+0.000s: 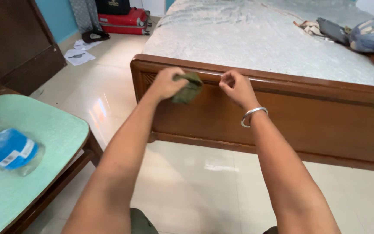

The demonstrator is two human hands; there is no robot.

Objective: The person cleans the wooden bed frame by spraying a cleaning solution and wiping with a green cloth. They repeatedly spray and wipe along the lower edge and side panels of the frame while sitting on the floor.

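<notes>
Our left hand (pixel 166 83) grips a green cloth (pixel 188 88) against the footboard (pixel 282 108); right hand (pixel 237 89) curled, empty; wiping looks barely underway.

Bare forearms, a silver bangle (pixel 253 116) on the right wrist, olive-green trousers (pixel 141 222).
</notes>
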